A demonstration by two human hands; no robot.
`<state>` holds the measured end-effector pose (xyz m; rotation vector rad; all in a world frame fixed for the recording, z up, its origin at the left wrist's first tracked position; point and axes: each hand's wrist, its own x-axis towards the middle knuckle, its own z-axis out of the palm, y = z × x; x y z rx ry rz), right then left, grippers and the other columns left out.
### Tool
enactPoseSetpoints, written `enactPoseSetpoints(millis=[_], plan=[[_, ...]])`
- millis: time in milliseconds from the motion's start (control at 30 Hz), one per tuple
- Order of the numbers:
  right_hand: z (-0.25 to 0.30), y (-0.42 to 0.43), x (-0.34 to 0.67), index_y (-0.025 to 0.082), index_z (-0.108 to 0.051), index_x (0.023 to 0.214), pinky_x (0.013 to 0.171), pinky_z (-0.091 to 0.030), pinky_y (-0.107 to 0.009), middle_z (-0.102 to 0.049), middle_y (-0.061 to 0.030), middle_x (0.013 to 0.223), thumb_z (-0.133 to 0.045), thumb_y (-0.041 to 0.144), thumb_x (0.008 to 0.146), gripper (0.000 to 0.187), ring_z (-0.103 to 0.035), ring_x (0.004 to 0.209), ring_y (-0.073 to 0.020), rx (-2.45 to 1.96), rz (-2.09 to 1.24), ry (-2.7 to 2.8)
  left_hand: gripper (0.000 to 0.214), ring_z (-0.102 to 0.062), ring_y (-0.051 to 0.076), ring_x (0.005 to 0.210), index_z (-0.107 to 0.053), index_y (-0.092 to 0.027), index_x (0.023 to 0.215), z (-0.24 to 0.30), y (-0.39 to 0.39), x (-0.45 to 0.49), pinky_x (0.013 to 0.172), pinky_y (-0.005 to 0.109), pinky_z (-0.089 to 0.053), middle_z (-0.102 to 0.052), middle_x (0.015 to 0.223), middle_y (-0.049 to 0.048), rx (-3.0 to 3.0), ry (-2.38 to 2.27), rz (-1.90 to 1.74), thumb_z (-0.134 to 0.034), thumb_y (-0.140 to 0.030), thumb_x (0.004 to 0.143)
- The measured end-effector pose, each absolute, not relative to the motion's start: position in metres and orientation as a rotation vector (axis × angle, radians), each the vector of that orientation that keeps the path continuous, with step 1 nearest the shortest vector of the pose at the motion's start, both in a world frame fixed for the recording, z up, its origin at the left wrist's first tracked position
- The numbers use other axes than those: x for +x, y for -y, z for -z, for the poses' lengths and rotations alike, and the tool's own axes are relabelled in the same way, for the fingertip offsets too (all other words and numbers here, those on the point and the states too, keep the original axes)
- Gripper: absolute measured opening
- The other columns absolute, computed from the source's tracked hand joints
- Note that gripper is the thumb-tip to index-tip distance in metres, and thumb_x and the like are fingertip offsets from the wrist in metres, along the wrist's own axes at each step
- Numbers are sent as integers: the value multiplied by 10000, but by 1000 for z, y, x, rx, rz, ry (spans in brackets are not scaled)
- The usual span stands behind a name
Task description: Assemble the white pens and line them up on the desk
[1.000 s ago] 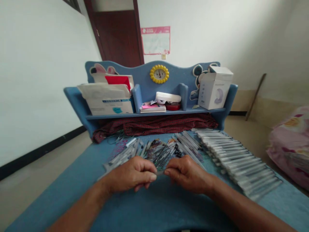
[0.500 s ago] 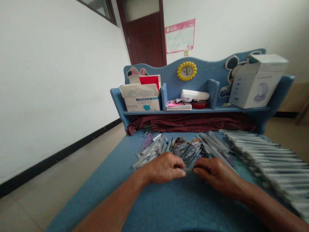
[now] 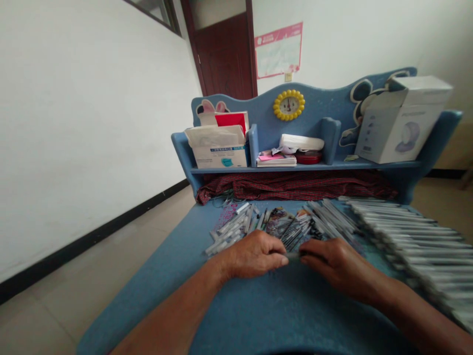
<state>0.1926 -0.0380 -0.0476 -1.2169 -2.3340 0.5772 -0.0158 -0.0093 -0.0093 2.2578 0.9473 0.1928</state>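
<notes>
Between my two hands a slim grey pen is held level, just above the blue desk; only a short stretch of it shows. My left hand pinches one end between thumb and fingers. The other end is gripped by my right hand, its fingers closed. Behind my left hand lie pale clear pen parts. Thin dark refills spread out beyond the gap between my hands. Grey pen barrels lie past my right hand.
A long stack of pens lines the desk's right side. At the back, a blue shelf carries a mask box, papers, a red round case and a white carton. Checked cloth is bunched beneath the shelf.
The camera view has shifted slightly. Both hands keep their pinch on the pen, in nearly the same place over the desk.
</notes>
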Motion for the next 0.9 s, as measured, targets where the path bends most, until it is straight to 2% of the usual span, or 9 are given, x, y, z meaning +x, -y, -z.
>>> enactPoseSetpoints(millis=[200, 400, 533, 600, 733, 900], plan=[[47, 38, 195, 209, -524, 672, 496, -306, -246, -533, 1, 583, -353, 345, 901, 316, -456, 508, -114, -1207, -623, 2366, 208, -514, 92, 597, -637, -141, 755, 11, 10, -17, 569, 178, -373, -566, 622, -17, 2367, -848, -219, -467, -235, 829], [51, 37, 195, 197, -519, 628, 519, -399, -241, -557, -10, 568, -348, 411, 901, 387, -537, 535, -123, -1141, -1058, 2159, 215, -534, 111, 652, -602, -138, 727, 11, 15, -16, 612, 201, -375, -578, 667, 15, 2721, -741, -302, -448, -219, 853], [55, 36, 192, 184, -500, 631, 479, -407, -221, -555, -2, 548, -351, 422, 892, 384, -529, 485, -106, -1187, -1242, 2045, 224, -544, 130, 655, -568, -155, 707, 13, 17, -15, 597, 225, -381, -581, 666, 24, 2906, -747, -303, -423, -221, 865], [55, 36, 191, 181, -507, 656, 477, -402, -216, -557, -3, 569, -354, 400, 890, 355, -524, 499, -105, -1208, -1174, 2074, 209, -556, 139, 666, -562, -160, 718, 16, 17, -14, 597, 235, -389, -592, 683, 27, 2955, -785, -277, -430, -234, 862], [54, 36, 189, 192, -548, 711, 513, -376, -230, -552, 2, 613, -391, 341, 877, 272, -512, 555, -117, -1203, -823, 2258, 177, -575, 150, 679, -556, -160, 727, 20, 18, -12, 595, 241, -402, -614, 704, 35, 2984, -823, -222, -460, -244, 849], [52, 39, 187, 220, -546, 748, 547, -344, -251, -584, -3, 663, -403, 301, 878, 209, -532, 593, -131, -1189, -738, 2393, 172, -581, 164, 668, -556, -156, 748, 22, 23, -8, 582, 249, -405, -614, 704, 40, 2983, -862, -136, -462, -262, 846]])
